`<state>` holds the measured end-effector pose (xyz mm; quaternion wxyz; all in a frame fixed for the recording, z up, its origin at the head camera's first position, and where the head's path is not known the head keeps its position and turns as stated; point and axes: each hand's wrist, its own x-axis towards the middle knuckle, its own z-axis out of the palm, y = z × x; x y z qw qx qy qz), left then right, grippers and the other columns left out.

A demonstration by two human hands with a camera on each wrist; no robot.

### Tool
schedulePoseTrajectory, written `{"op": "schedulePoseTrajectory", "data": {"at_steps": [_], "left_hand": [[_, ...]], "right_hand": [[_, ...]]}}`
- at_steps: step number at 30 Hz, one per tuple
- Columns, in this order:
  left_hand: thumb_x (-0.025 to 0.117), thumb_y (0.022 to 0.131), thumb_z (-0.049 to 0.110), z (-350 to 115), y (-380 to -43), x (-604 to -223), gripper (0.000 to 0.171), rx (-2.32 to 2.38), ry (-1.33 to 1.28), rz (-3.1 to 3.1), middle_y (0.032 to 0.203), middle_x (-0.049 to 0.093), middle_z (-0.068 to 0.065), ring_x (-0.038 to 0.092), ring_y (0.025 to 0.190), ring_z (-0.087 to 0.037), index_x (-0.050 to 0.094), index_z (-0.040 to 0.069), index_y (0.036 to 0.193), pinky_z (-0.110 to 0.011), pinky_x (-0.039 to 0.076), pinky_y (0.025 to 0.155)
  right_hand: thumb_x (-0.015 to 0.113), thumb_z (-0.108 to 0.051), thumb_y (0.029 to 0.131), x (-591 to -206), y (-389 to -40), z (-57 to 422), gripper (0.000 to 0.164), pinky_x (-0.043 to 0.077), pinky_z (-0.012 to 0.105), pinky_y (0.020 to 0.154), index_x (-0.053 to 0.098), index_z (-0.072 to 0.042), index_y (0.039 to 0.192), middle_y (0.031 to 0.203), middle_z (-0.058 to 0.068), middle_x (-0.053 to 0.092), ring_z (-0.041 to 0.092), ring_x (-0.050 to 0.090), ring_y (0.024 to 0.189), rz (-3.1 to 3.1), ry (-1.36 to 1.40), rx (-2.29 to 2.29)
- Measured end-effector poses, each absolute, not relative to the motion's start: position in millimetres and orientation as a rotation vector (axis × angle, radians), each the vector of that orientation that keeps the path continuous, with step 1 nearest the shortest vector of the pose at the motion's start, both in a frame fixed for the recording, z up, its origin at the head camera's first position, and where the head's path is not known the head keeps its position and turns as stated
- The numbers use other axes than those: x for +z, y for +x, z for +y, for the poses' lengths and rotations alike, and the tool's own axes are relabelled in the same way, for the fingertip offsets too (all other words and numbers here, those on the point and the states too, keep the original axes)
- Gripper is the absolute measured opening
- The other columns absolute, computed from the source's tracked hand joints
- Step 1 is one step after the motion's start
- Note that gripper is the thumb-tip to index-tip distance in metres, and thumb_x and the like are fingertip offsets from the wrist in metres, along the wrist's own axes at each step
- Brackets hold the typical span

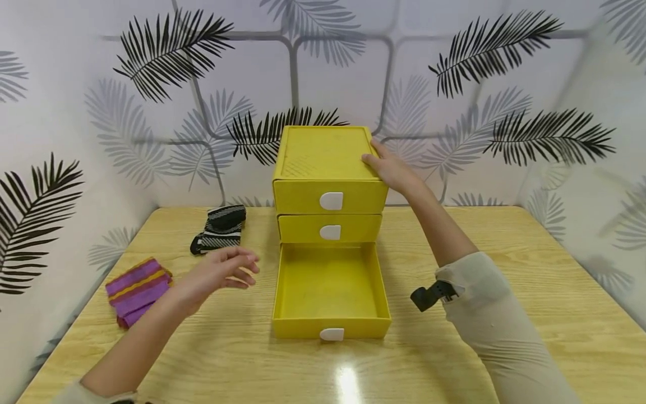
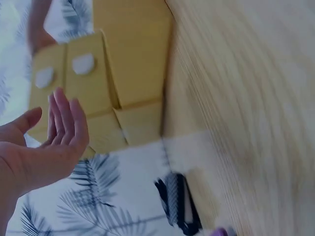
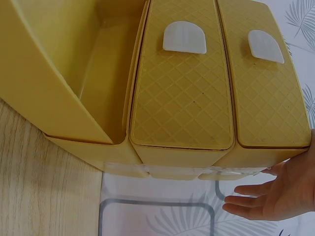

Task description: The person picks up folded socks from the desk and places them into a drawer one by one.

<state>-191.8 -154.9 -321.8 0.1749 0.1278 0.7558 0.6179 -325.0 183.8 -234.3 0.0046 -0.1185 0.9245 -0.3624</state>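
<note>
Yellow three-drawer unit (image 1: pixel 308 199): standing on the wooden tabletop (image 1: pixel 510 241), showing its bottom drawer (image 1: pixel 330 292) pulled out. Right hand (image 1: pixel 390 165): touching the unit's top right edge, fingers mostly straight. Left hand (image 1: pixel 217 272): hovering left of the drawer, fingers relaxed, holding nothing.

My left arm (image 1: pixel 146 331) is kinda angled in low from the side, left hand (image 1: pixel 219 275) hovering, fingers (image 2: pixel 68 115) loosely bent and thumb (image 2: pixel 28 120) sticking out. My right arm (image 1: pixel 439 224) is stretched way further forward, right hand (image 1: pixel 396 171) up higher, those fingers pretty much straight.
</note>
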Motion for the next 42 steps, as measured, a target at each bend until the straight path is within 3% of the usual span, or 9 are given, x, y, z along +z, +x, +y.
{"op": "schedulePoseTrajectory", "data": {"at_steps": [5,8,13,16,22,34,38,42], "left_hand": [[0.049,0.096,0.018,-169.4,-238.2,-336.2,0.031,1.477,0.307,2.747,0.100,0.059,-0.019,0.060,0.087,-0.029,0.051,-0.008,0.112,-0.040,0.049,0.076],[0.052,0.094,0.021,-180.3,-264.3,-351.9,0.033,1.104,0.258,3.059,0.110,0.052,-0.024,0.052,0.096,-0.038,0.052,-0.006,0.114,-0.046,0.045,0.077],[0.052,0.094,0.033,-199.6,-296.9,-374.9,0.061,0.574,0.315,3.160,0.139,0.023,-0.030,0.028,0.118,-0.053,0.032,-0.002,0.139,-0.062,0.031,0.090],[0.048,0.094,0.040,-207.4,-306.9,-383.7,0.072,0.420,0.390,3.080,0.146,0.009,-0.029,0.016,0.123,-0.057,0.019,-0.001,0.145,-0.066,0.020,0.094],[0.044,0.095,0.043,-207.8,-310.6,-391.5,0.074,0.397,0.418,2.971,0.146,0.003,-0.029,0.008,0.124,-0.058,0.013,-0.001,0.146,-0.068,0.012,0.096],[0.038,0.096,0.046,-170.2,-284.0,-389.4,0.071,0.219,0.500,2.961,0.146,0.011,-0.030,0.022,0.121,-0.058,0.021,-0.003,0.144,-0.062,0.030,0.092],[0.043,0.097,0.039,-166.2,-283.2,-382.8,0.062,0.527,0.400,2.958,0.141,0.017,-0.034,0.035,0.115,-0.055,0.029,-0.004,0.140,-0.059,0.035,0.090],[0.048,0.097,0.026,-170.6,-288.4,-373.8,0.048,0.959,0.114,2.926,0.127,0.029,-0.040,0.050,0.094,-0.047,0.033,-0.004,0.131,-0.050,0.043,0.076]], "right_hand": [[0.033,-0.033,0.099,-232.7,-323.8,186.7,0.062,0.005,0.042,0.109,0.006,-0.005,0.148,0.151,0.014,0.007,0.029,0.006,0.136,2.903,-0.361,-1.124],[0.033,-0.033,0.099,-232.8,-324.4,186.8,0.062,0.005,0.042,0.109,0.006,-0.006,0.148,0.152,0.013,0.007,0.028,0.006,0.137,2.901,-0.360,-1.119],[0.033,-0.033,0.099,-233.3,-326.3,186.4,0.062,0.005,0.041,0.109,0.007,-0.005,0.148,0.152,0.013,0.006,0.028,0.005,0.137,2.898,-0.371,-1.120],[0.033,-0.033,0.099,-233.7,-325.8,185.6,0.062,0.005,0.041,0.109,0.007,-0.005,0.148,0.151,0.014,0.007,0.028,0.006,0.137,2.900,-0.373,-1.124],[0.034,-0.032,0.099,-233.9,-325.2,186.2,0.063,0.006,0.040,0.109,0.007,-0.004,0.148,0.151,0.014,0.007,0.028,0.006,0.136,2.896,-0.384,-1.138],[0.033,-0.034,0.099,-230.6,-323.7,186.1,0.062,0.006,0.043,0.108,0.005,-0.006,0.148,0.151,0.013,0.006,0.029,0.006,0.136,2.899,-0.374,-1.097],[0.032,-0.035,0.099,-230.9,-323.3,186.1,0.062,0.006,0.044,0.108,0.006,-0.007,0.148,0.151,0.013,0.006,0.030,0.006,0.136,2.899,-0.361,-1.092],[0.033,-0.034,0.099,-232.3,-323.2,185.5,0.062,0.006,0.044,0.108,0.006,-0.006,0.148,0.151,0.014,0.007,0.030,0.006,0.136,2.903,-0.374,-1.094]]}}
